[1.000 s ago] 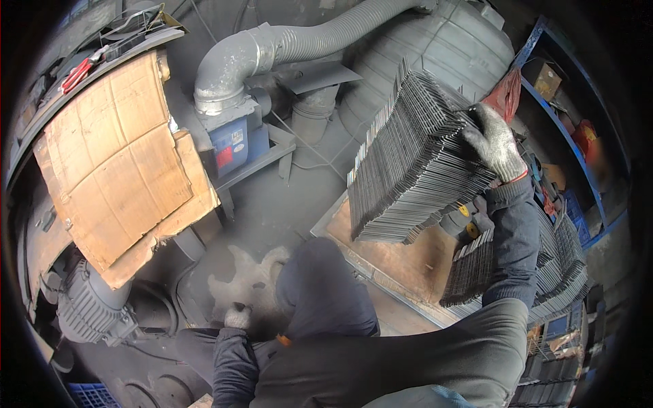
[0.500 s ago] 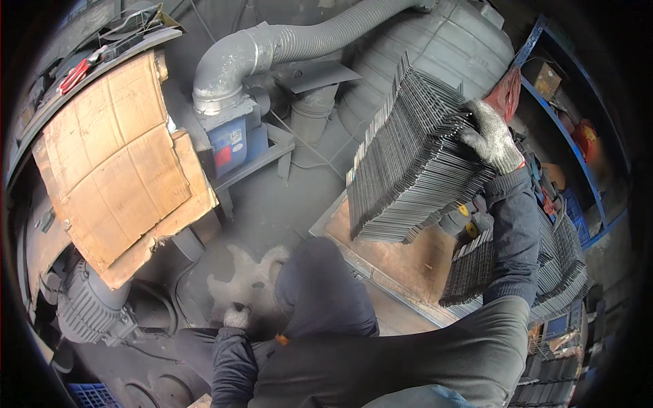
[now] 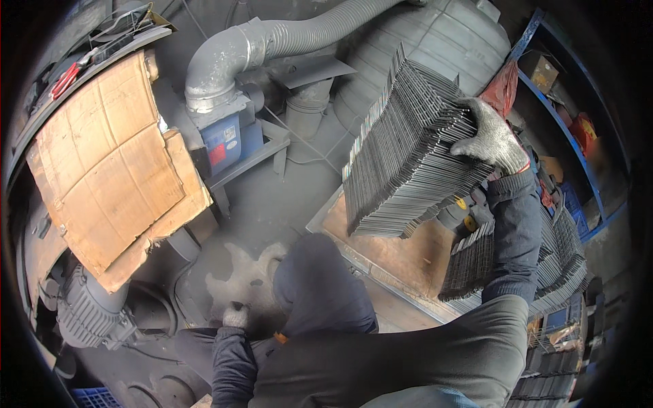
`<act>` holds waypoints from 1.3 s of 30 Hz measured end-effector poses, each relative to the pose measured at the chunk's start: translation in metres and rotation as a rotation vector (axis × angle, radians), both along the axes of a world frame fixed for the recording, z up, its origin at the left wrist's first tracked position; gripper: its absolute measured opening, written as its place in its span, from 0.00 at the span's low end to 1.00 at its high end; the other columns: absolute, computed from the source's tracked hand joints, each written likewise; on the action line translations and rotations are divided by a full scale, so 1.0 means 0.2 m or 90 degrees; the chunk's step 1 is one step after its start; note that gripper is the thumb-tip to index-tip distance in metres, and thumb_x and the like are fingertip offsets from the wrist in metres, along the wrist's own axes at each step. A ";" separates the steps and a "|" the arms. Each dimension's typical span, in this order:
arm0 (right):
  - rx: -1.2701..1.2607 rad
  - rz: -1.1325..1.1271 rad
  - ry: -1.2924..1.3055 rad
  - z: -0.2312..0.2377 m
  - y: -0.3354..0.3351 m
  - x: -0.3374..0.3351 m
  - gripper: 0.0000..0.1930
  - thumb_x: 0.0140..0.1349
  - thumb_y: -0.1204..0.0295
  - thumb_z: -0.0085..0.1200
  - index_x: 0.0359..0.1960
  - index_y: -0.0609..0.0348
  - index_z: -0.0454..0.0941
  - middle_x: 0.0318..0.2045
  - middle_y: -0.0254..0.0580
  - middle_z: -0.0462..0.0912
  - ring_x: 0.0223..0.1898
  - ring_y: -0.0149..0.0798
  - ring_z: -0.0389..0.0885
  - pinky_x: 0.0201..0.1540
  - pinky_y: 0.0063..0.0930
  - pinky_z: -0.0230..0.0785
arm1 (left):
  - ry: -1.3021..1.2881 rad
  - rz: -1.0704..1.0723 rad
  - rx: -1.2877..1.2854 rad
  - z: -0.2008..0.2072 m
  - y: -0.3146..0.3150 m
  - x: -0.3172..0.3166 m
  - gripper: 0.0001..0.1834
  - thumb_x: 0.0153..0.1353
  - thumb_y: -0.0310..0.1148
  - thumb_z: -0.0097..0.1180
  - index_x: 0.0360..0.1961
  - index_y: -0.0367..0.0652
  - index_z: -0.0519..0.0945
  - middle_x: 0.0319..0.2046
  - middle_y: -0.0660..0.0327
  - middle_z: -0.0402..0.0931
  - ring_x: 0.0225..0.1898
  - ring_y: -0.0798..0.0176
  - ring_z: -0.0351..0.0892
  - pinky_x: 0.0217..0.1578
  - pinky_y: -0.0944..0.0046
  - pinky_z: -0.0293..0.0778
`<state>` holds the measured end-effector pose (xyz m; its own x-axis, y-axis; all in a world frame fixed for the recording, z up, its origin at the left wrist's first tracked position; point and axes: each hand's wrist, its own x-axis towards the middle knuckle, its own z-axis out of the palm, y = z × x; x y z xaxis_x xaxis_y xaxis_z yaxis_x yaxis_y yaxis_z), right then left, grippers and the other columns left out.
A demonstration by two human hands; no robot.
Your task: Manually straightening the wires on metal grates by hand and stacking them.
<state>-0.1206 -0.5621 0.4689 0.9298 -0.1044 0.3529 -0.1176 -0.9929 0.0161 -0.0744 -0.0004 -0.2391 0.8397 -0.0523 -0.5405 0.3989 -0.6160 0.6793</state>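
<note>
A tall stack of thin black ridged plates (image 3: 401, 149) stands tilted on a brown board, its many edges showing as fine lines. My right hand (image 3: 493, 139), in a grey knit glove, is closed over the plates at the upper right end of this stack, thumb and fingers pressed on their edges. My left hand (image 3: 235, 315), gloved too, is beside my bent leg with its fingers curled. What it holds, if anything, is too small to make out. Under my right forearm lies a second group of similar black plates (image 3: 469, 268).
A brown board (image 3: 425, 262) in a metal frame lies under the tall stack. Cardboard sheets (image 3: 112, 163) cover a bench at left. A blue machine (image 3: 228, 146) with a grey duct (image 3: 218, 71) stands ahead, a large grey tank (image 3: 422, 54) behind. Blue shelving (image 3: 564, 122) rises at right.
The whole view has shifted slightly, with the surroundings moving a little left and up. My right hand stays on the tall stack, and my left hand has hardly moved.
</note>
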 end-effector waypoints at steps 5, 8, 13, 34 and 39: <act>0.015 -0.024 0.012 0.00 -0.01 0.01 0.52 0.38 0.60 0.86 0.69 0.59 0.75 0.62 0.53 0.84 0.65 0.52 0.82 0.71 0.43 0.73 | -0.062 0.015 -0.063 -0.10 0.02 0.01 0.26 0.64 0.46 0.72 0.50 0.33 0.83 0.41 0.48 0.87 0.41 0.49 0.85 0.45 0.51 0.79; 0.032 0.003 0.019 0.01 -0.03 0.01 0.51 0.37 0.61 0.86 0.68 0.61 0.76 0.60 0.54 0.85 0.64 0.52 0.83 0.70 0.42 0.74 | -0.065 0.016 -0.070 -0.15 0.03 0.00 0.26 0.64 0.46 0.72 0.50 0.33 0.83 0.41 0.47 0.87 0.42 0.49 0.85 0.45 0.52 0.79; 0.078 0.062 0.043 0.05 -0.07 0.02 0.51 0.35 0.61 0.85 0.66 0.64 0.77 0.58 0.54 0.87 0.63 0.50 0.83 0.70 0.41 0.73 | -0.082 0.045 -0.114 -0.18 0.03 0.01 0.23 0.65 0.42 0.73 0.47 0.32 0.81 0.34 0.53 0.85 0.27 0.58 0.82 0.30 0.55 0.80; -0.160 -0.012 -0.143 -0.01 -0.01 0.02 0.32 0.50 0.72 0.69 0.61 0.50 0.81 0.54 0.43 0.87 0.55 0.51 0.87 0.60 0.44 0.80 | -0.113 0.014 -0.081 -0.17 0.05 0.00 0.23 0.65 0.41 0.74 0.49 0.31 0.82 0.36 0.51 0.86 0.30 0.55 0.84 0.32 0.54 0.81; -0.291 0.107 -0.256 -0.06 -0.13 0.03 0.34 0.48 0.73 0.71 0.62 0.50 0.81 0.54 0.42 0.87 0.56 0.50 0.86 0.59 0.45 0.78 | -0.046 0.033 -0.023 -0.27 0.06 0.00 0.22 0.66 0.39 0.73 0.48 0.31 0.82 0.36 0.53 0.86 0.29 0.58 0.84 0.30 0.56 0.80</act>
<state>-0.1136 -0.5878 0.4564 0.7060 0.2758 0.6523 -0.0448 -0.9018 0.4298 -0.0743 0.0124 -0.2924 0.8782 -0.0267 -0.4775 0.3787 -0.5709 0.7285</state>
